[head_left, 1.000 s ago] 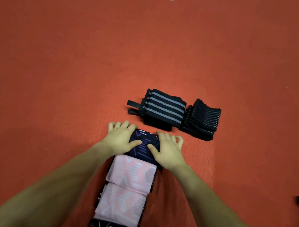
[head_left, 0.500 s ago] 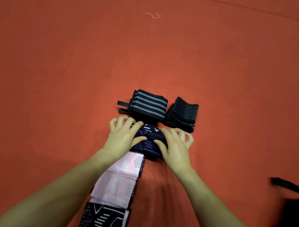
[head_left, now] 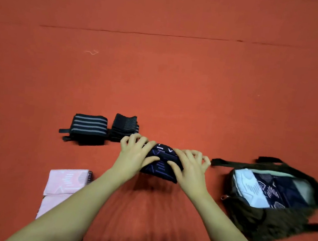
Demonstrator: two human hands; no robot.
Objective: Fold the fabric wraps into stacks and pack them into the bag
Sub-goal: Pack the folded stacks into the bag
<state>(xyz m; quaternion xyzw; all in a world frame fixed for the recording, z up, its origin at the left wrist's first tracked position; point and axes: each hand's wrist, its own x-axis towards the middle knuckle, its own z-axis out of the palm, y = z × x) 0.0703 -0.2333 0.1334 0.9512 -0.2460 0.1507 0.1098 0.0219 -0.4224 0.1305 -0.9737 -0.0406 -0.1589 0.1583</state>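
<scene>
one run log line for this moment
step: packing | left hand + right hand: grip dark patterned folded wrap | bag: open, right | striped stacks: waiting

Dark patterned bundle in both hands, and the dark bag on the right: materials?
Dark patterned bundle: looks like soft woven or knit fabric, matte; it bulges and creases where the left hand and right hand grip it. Dark bag: seems a limp, matte textile, possibly fuzzy, though blur obscures that; it slumps, with a metal-looking zip pull.

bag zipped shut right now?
No: the black bag lies open on the red floor, and folded patterned wraps show through its unzipped mouth.
</scene>
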